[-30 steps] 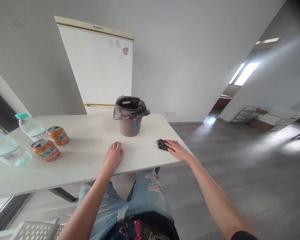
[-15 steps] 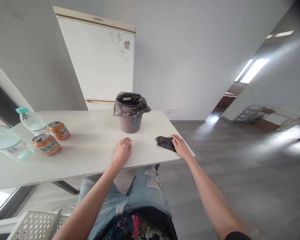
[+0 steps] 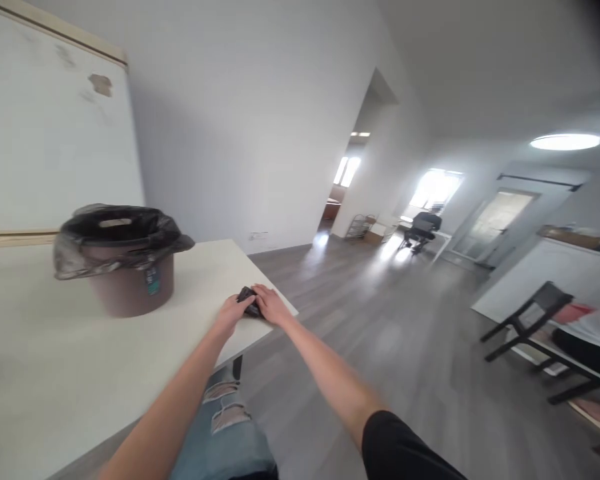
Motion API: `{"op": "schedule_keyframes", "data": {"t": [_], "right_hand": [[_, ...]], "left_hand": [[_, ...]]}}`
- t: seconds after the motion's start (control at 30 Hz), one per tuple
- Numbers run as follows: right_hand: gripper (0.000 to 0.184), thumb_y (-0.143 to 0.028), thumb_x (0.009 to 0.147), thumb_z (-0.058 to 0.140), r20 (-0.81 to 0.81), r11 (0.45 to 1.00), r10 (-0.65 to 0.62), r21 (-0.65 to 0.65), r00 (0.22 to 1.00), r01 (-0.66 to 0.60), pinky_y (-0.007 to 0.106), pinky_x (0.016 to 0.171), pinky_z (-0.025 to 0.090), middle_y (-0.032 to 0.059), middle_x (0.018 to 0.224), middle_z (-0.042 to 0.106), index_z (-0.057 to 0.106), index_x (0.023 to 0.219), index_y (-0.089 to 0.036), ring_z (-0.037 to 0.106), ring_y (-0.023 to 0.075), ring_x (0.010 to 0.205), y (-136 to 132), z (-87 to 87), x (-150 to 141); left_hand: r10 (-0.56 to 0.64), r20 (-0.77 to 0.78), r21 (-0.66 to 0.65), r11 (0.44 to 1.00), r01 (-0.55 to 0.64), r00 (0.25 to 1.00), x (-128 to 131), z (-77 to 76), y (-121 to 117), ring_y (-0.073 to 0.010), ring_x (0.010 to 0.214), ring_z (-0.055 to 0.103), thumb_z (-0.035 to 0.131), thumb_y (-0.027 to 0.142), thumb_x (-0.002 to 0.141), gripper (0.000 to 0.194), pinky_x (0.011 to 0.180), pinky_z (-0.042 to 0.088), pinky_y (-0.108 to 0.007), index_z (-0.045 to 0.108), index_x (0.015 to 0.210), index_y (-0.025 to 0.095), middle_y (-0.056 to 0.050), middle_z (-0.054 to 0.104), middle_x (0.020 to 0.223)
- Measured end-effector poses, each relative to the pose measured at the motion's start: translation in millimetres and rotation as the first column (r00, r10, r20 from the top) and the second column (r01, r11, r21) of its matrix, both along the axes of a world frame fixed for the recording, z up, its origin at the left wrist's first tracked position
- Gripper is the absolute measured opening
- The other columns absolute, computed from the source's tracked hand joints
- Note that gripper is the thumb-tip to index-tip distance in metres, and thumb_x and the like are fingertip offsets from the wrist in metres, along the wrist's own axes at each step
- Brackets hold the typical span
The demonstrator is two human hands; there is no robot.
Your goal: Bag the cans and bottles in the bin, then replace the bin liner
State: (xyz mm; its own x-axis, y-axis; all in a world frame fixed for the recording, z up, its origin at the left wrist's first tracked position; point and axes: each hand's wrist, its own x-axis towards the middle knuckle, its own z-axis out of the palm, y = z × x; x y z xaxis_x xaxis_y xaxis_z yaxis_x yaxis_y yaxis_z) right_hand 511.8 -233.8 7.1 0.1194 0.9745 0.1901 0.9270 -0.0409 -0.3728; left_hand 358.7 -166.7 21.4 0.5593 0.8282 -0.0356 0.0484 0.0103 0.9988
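Note:
A folded black plastic bag (image 3: 251,308) lies on the white table (image 3: 210,267) near its right corner. My left hand (image 3: 231,313) holds the bag's left side, with the thumb over its top. My right hand (image 3: 271,305) grips the right side of the same bag, fingers closed about it. The two hands partly cover the bag. To their left stands an upright mauve trash bin (image 3: 125,293), with a black bin liner (image 3: 170,233) folded over its rim. A teal label is on the bin's front.
A white fridge (image 3: 55,133) stands behind the table at the left. Right of the table stretches a grey wood floor (image 3: 380,347). Further off are a seated person (image 3: 425,223), a black chair (image 3: 535,313) and part of another person (image 3: 597,330) at the right edge.
My view has turned right and come closer; the bottles and cans have left it. My left hand has moved from the bare tabletop to the bag, which both hands now hold.

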Motion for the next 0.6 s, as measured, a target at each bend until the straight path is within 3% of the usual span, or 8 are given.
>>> {"op": "schedule_keyframes", "data": {"t": [0.1, 0.17, 0.27, 0.4, 0.47, 0.53, 0.6], "right_hand": [[0.054, -0.04, 0.112, 0.021, -0.024, 1.0, -0.012, 0.017, 1.0, 0.013, 0.054, 0.13, 0.026, 0.003, 0.168, 0.041, 0.042, 0.161, -0.027, 0.034, 0.0208, 0.158, 2, -4.5, 8], [0.055, -0.041, 0.113, 0.019, -0.057, 0.999, -0.001, 0.035, 0.998, 0.003, 0.056, 0.131, 0.022, 0.0014, 0.17, 0.037, 0.036, 0.164, -0.03, 0.03, 0.0198, 0.159, 0, -5.7, 9], [0.055, -0.043, 0.113, 0.015, -0.098, 0.999, 0.001, 0.047, 0.995, 0.004, 0.057, 0.132, 0.018, 0.0014, 0.172, 0.035, 0.033, 0.164, -0.031, 0.028, 0.0203, 0.16, -1, -5.1, 8], [0.053, -0.047, 0.113, 0.021, -0.095, 1.0, -0.005, 0.011, 0.995, 0.006, 0.06, 0.129, 0.021, 0.004, 0.169, 0.039, 0.043, 0.159, -0.03, 0.032, 0.0249, 0.158, 1, -4.7, 6], [0.051, -0.047, 0.113, 0.023, -0.077, 1.0, -0.002, 0.001, 0.997, 0.002, 0.06, 0.129, 0.02, 0.0031, 0.167, 0.042, 0.047, 0.155, -0.031, 0.032, 0.0243, 0.158, 3, -5.9, 6], [0.048, -0.045, 0.113, 0.025, -0.056, 1.0, -0.011, -0.003, 0.998, 0.011, 0.059, 0.129, 0.021, 0.0027, 0.166, 0.045, 0.052, 0.15, -0.031, 0.034, 0.0242, 0.157, 4, -8.1, 7], [0.045, -0.042, 0.113, 0.027, -0.036, 0.999, -0.036, -0.002, 0.999, 0.035, 0.059, 0.129, 0.021, 0.0037, 0.165, 0.046, 0.056, 0.146, -0.03, 0.035, 0.025, 0.156, 5, -10.6, 8]], "left_hand": [[-0.098, 0.052, 0.0, 0.995, 0.098, 0.994, 8, -13.1, 5, -0.0287, 0.091, 0.072, 0.068, 0.069, 0.076, 0.059, 0.083, 0.057, -0.041, 0.07, 0.096, 0.013, -0.015, 0.075, 0.091], [-0.094, 0.013, 0.046, 0.995, 0.093, 0.996, 7, -16.6, 6, -0.0305, 0.092, 0.071, 0.064, 0.069, 0.078, 0.057, 0.083, 0.056, -0.041, 0.071, 0.09, 0.014, -0.013, 0.074, 0.085], [0.014, -0.108, 0.171, 0.985, 0.005, 0.994, 2, -12.8, 5, -0.0349, 0.103, 0.07, 0.064, 0.059, 0.083, 0.043, 0.089, 0.053, -0.041, 0.07, 0.083, 0.017, -0.012, 0.072, 0.082], [0.143, -0.22, 0.32, 0.945, -0.067, 0.965, -11, -9.8, -1, -0.0372, 0.112, 0.068, 0.063, 0.045, 0.088, 0.035, 0.099, 0.05, -0.047, 0.068, 0.106, 0.017, -0.017, 0.074, 0.099], [0.227, -0.261, 0.479, 0.874, -0.078, 0.938, -26, -18.5, -6, -0.0381, 0.117, 0.065, 0.057, 0.044, 0.092, 0.04, 0.103, 0.048, -0.051, 0.064, 0.119, 0.015, -0.02, 0.072, 0.113], [0.357, -0.308, 0.701, 0.712, -0.044, 0.882, -50, -34.4, -10, -0.0381, 0.123, 0.06, 0.05, 0.042, 0.096, 0.04, 0.107, 0.047, -0.053, 0.063, 0.123, 0.015, -0.021, 0.067, 0.127], [0.448, -0.371, 0.816, 0.575, 0.055, 0.814, -82, -53.0, -10, -0.0385, 0.122, 0.06, 0.046, 0.04, 0.098, 0.038, 0.104, 0.05, -0.055, 0.066, 0.12, 0.017, -0.021, 0.063, 0.132]]}}
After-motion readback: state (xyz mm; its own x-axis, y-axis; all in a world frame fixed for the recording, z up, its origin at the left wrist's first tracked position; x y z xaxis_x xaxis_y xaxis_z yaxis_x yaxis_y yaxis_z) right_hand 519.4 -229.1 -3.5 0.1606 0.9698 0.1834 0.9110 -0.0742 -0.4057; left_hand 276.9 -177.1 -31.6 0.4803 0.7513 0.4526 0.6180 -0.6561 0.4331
